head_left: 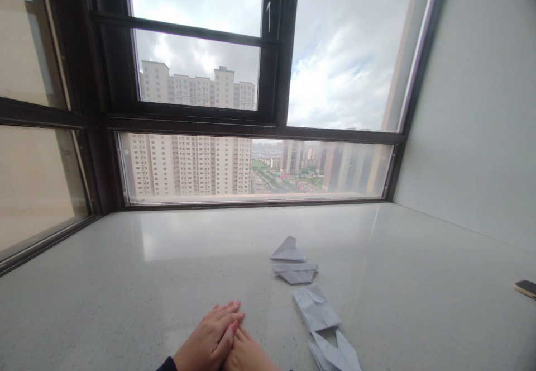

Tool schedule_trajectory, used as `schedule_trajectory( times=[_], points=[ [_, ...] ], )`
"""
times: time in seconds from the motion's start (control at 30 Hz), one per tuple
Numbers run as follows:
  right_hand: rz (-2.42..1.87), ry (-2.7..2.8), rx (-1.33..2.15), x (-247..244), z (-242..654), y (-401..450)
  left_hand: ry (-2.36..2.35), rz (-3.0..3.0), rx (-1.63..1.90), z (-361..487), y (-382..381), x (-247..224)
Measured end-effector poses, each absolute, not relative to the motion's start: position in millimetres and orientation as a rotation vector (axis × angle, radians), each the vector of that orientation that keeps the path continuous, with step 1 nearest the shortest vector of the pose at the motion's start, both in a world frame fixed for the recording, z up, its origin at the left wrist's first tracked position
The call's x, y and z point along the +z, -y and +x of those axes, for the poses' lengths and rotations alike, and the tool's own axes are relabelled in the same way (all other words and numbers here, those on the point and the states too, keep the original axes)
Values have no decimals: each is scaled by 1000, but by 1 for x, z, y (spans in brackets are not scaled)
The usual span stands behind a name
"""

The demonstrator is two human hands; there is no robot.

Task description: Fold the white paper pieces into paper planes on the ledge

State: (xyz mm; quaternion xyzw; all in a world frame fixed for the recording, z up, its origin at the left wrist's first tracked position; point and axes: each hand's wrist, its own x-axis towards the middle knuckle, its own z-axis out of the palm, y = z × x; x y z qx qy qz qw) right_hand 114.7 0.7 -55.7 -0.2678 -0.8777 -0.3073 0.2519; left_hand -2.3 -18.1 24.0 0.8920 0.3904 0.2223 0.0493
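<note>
At the bottom, my left hand [210, 336] rests over my right hand [248, 352] on the pale speckled surface. The left fingers are stretched out flat, holding no object. Most of my right hand's fingers are hidden under the left. Several folded white paper pieces lie to the right of my hands: a pointed one [288, 250] farthest away, a boat-like one [296, 274] just nearer, a squarish one [317, 308], and a notched one [341, 353] at the bottom edge.
The pale sill [104, 281] runs back to a dark-framed window [201, 122], with tall buildings and cloudy sky outside. A white wall [473, 108] bounds the right side. A small dark object [526, 288] with a light edge lies at the far right.
</note>
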Motion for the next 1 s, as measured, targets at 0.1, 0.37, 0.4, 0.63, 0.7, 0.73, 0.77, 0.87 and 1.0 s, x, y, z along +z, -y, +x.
schedule_trajectory(
  times=[0.1, 0.37, 0.4, 0.63, 0.7, 0.73, 0.77, 0.87, 1.0],
  points=[
    [-721, 2377, -847, -56, 115, -1, -1185, 2708, 651, -2, 17, 23],
    [-695, 2422, -844, -59, 116, -4, -1189, 2716, 649, -2, 18, 22],
    [-693, 2423, -846, -58, 116, -5, -1187, 2716, 654, -2, 18, 22],
    [-683, 2316, -881, -56, 114, -3, -1148, 2699, 727, -2, 15, 17],
    [-689, 2311, -878, -56, 114, -3, -1150, 2699, 729, -3, 15, 17],
    [-692, 2324, -872, -56, 114, -3, -1150, 2699, 728, -3, 15, 17],
    [-693, 2345, -864, -57, 115, -3, -1154, 2699, 727, -3, 15, 17],
    [-697, 2424, -828, -58, 116, -4, -1173, 2705, 693, -3, 15, 19],
    [-704, 2467, -787, -58, 116, -5, -1182, 2720, 634, -3, 15, 19]
  ],
)
